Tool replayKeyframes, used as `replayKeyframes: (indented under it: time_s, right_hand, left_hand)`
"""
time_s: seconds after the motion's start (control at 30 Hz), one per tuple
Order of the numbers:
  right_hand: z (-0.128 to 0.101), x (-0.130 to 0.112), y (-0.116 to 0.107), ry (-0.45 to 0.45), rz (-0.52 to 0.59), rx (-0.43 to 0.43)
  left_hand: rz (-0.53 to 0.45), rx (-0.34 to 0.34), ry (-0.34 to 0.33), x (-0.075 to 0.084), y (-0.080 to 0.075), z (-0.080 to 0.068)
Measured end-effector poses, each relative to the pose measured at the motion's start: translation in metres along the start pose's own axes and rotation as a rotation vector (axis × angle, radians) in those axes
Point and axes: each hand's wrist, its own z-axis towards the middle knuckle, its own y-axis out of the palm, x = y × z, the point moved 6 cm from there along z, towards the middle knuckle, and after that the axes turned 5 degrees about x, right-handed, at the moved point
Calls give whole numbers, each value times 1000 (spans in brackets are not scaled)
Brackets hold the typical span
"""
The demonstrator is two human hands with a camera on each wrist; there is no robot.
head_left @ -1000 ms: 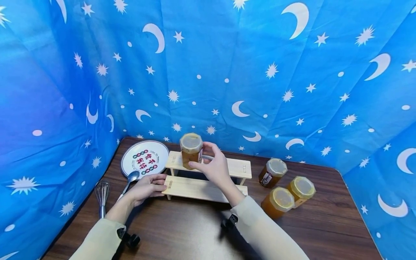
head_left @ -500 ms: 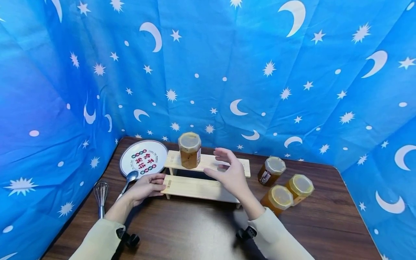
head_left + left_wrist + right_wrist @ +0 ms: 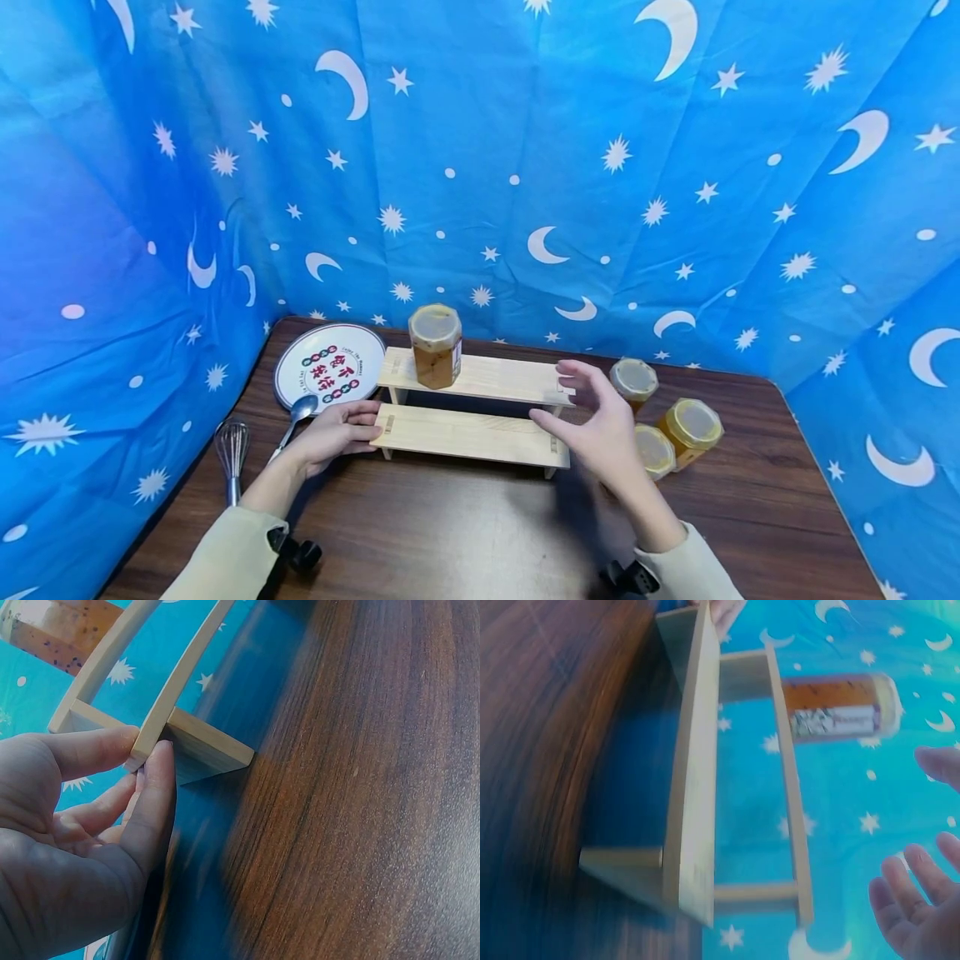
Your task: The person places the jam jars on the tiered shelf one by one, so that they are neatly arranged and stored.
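Wooden two-step rack (image 3: 471, 408), pinched at its left end by the left hand (image 3: 339, 433), could jolt and topple the jar (image 3: 435, 345) if the open, empty right hand (image 3: 600, 421) clips it.

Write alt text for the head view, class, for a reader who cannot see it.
A jar stands on the top step of a wooden rack. The left hand holds the rack's lower step; the right hand hovers open beside three more jars on the table.
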Motion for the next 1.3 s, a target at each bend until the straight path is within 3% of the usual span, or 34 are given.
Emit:
replayKeyframes:
  time_s: [0.13, 0.47, 0.67, 1.0, 1.3]
  right_hand:
    - [-9, 6, -25, 25, -73, 65]
    - [-36, 29, -86, 115, -122, 304]
    - [-56, 51, -105, 178, -122, 408]
    - [-82, 85, -102, 273, -92, 409]
    - [-97, 108, -87, 391, -104, 310]
  left_hand:
    - [-1, -5, -5, -1, 0, 0]
    - [-6, -7, -9, -1, 0, -1]
    - [-6, -6, -10, 0, 0, -1]
    - [-8, -1, -10, -3, -2, 1]
    - [-11, -2, -15, -5, -3, 2]
